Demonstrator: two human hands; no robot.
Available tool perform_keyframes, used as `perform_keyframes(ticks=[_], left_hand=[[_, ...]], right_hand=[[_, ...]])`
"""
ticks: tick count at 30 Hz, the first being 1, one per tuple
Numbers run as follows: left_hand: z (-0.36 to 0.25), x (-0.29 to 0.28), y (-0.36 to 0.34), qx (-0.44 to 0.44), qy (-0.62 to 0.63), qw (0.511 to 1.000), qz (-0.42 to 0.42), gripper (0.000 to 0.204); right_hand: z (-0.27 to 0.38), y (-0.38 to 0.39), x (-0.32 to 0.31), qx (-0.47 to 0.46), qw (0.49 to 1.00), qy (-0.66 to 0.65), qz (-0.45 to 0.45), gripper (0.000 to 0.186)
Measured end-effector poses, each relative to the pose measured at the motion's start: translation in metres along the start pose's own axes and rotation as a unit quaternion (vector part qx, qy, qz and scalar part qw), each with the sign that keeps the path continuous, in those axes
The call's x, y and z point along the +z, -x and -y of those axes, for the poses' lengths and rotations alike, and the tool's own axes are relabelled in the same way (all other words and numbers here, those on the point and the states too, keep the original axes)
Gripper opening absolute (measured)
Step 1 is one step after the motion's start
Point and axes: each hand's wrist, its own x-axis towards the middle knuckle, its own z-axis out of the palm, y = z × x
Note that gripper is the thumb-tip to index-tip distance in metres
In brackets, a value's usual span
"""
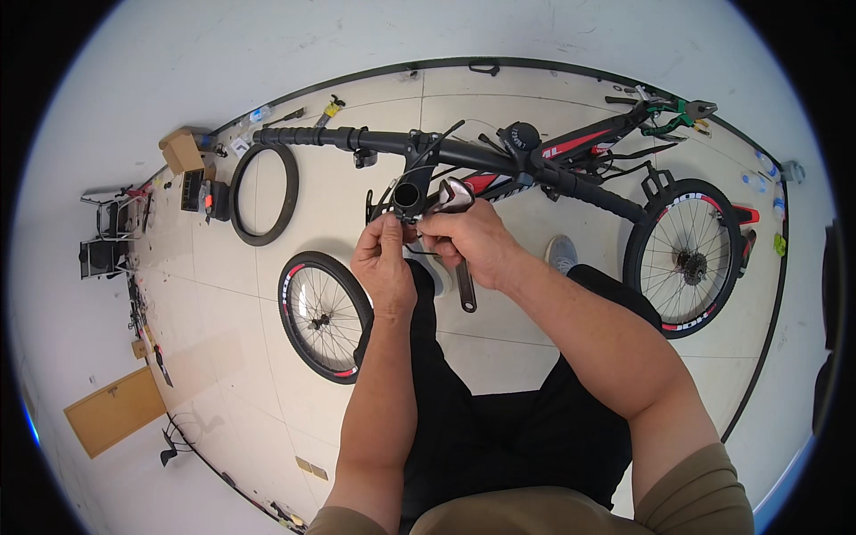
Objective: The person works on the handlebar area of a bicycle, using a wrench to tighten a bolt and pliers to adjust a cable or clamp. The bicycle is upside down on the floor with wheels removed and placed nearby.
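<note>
A bicycle lies across the floor, its black handlebar (383, 140) running left to right in front of me. Below the stem, a round black tube (407, 194) opens upward. My left hand (386, 265) is closed in a pinch at the lower rim of that tube; its fingers hide whatever is between them. Close on its right, my right hand (477, 242) grips a silver adjustable wrench (466, 287), with the jaws up beside the tube and the handle hanging below the palm. The right fingertips also reach the clamp area, where a thin dark rod shows.
A loose wheel (325, 316) lies left of my legs, and another wheel (685, 259) with a cassette is at the right. A bare tyre (265, 194) rests farther left. Green-handled pliers (682, 117) lie beyond the red-and-black frame (571, 147). Cartons (182, 152) stand along the left wall.
</note>
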Motion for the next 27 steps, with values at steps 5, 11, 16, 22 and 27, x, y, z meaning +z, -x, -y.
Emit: perform_keyframes(ticks=[5,11,16,22,27], left_hand=[[0.001,0.0,0.0,-0.005,0.0,1.0,-0.003,0.019],[0.001,-0.003,-0.001,-0.003,-0.018,1.0,0.001,0.018],[-0.002,-0.002,0.0,-0.002,-0.01,1.0,0.009,0.018],[0.002,-0.004,-0.002,0.002,-0.01,1.0,0.003,0.017],[0.001,0.0,0.0,0.001,-0.016,1.0,-0.014,0.018]], right_hand=[[-0.003,-0.003,-0.005,0.002,1.0,-0.004,0.002,0.009],[0.006,0.007,0.003,0.035,0.999,-0.017,0.002,0.015],[0.005,0.005,0.003,0.012,1.0,-0.001,0.0,0.011],[0.0,0.001,0.001,-0.018,1.0,0.026,0.0,0.006],[-0.002,-0.001,-0.001,-0.013,0.999,0.039,-0.018,0.003]])
